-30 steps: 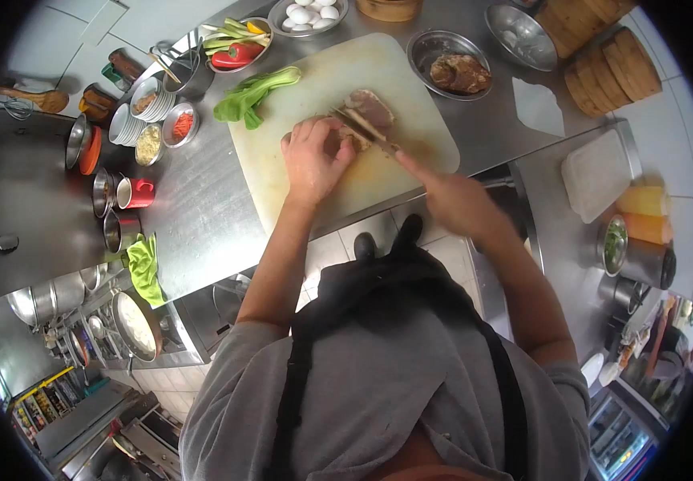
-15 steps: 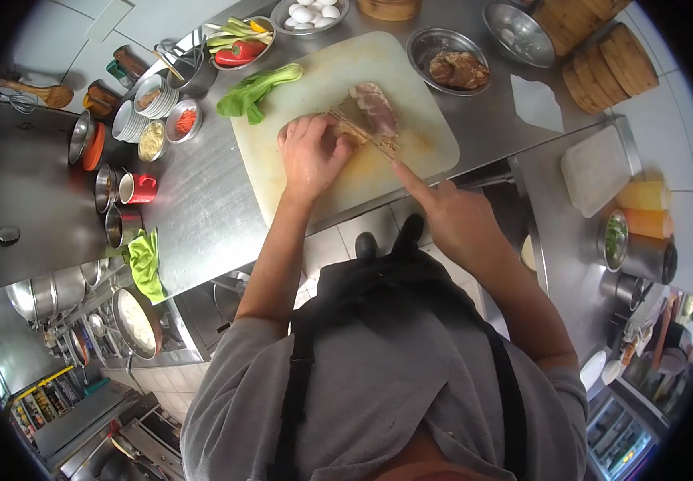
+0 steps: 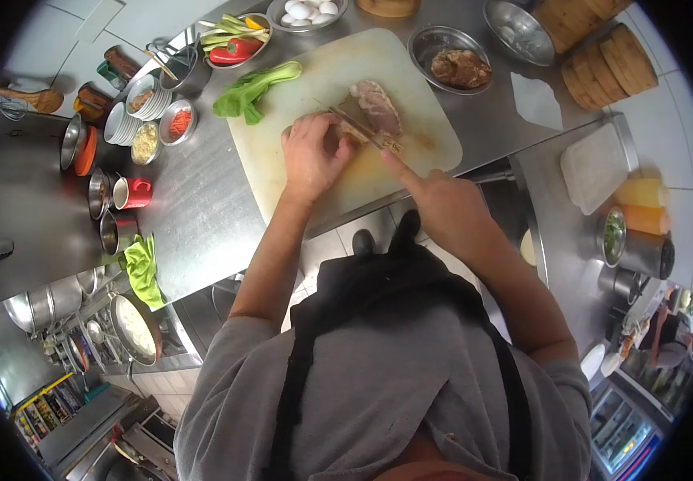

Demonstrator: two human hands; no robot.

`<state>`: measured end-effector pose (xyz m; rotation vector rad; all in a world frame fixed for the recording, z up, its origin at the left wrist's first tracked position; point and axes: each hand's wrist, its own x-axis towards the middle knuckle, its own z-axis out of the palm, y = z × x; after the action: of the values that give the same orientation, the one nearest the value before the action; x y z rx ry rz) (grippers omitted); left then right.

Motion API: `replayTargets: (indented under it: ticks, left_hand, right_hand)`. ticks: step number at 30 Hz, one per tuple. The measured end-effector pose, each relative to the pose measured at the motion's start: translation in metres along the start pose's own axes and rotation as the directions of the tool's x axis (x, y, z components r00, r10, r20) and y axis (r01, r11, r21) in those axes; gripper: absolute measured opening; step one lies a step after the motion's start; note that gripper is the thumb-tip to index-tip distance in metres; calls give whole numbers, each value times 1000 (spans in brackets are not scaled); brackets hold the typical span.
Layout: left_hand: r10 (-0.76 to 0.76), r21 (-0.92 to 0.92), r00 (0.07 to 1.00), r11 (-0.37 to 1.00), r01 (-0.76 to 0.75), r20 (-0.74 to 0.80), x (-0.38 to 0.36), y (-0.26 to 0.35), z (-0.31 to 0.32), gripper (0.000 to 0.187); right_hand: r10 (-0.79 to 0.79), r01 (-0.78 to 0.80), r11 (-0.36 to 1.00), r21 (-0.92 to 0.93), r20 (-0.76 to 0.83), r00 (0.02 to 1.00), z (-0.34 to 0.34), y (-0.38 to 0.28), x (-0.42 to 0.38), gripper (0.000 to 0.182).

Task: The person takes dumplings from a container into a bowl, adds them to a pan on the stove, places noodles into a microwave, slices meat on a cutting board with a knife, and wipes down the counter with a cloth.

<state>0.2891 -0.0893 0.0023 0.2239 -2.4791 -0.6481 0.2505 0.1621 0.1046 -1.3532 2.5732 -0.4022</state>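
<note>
On the white cutting board (image 3: 282, 172), my left hand (image 3: 312, 156) has its fingers curled over a small piece of meat (image 3: 351, 132), mostly hidden beneath them. My right hand (image 3: 449, 204) grips a knife (image 3: 360, 128), with the index finger stretched along the blade's spine; the handle is hidden in the palm. The blade lies against the meat, just right of my left fingertips. Cut bits (image 3: 394, 147) rest by the blade's near end. Beyond it lies a larger pale pink piece of meat (image 3: 378, 108). Leafy greens (image 3: 254, 92) lie at the board's left edge.
Behind the board stand a bowl of eggs (image 3: 305, 11), a bowl of vegetables (image 3: 236, 50) and a bowl of marinated meat (image 3: 460, 69). At left are shredded carrot (image 3: 180, 123), a red mug (image 3: 134, 192) and a green cloth (image 3: 143, 268). Bamboo steamers (image 3: 609, 68) stand at right.
The knife blade has tilted slightly and shows more of its dark side. Both hands stay in nearly the same place, and the view has shifted a little.
</note>
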Motion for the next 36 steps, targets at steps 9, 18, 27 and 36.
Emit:
replayTargets:
  ticks: [9, 18, 27, 36]
  left_hand:
    - [-5, -21, 1000, 1000, 5, 1, 1, 2, -1, 34]
    - [-1, -29, 1000, 1000, 2, 13, -3, 0, 0, 35]
    - [12, -8, 1000, 1000, -12, -5, -5, 2, 1, 36]
    - [43, -149, 999, 988, -39, 22, -2, -5, -15, 37]
  right_hand:
    - [-27, 27, 999, -23, 23, 999, 19, 9, 35, 73]
    - [12, -16, 999, 38, 89, 996, 23, 17, 19, 80]
    - [23, -26, 999, 21, 157, 987, 32, 31, 41, 81]
    - [94, -505, 505, 700, 537, 838, -23, 61, 20, 86]
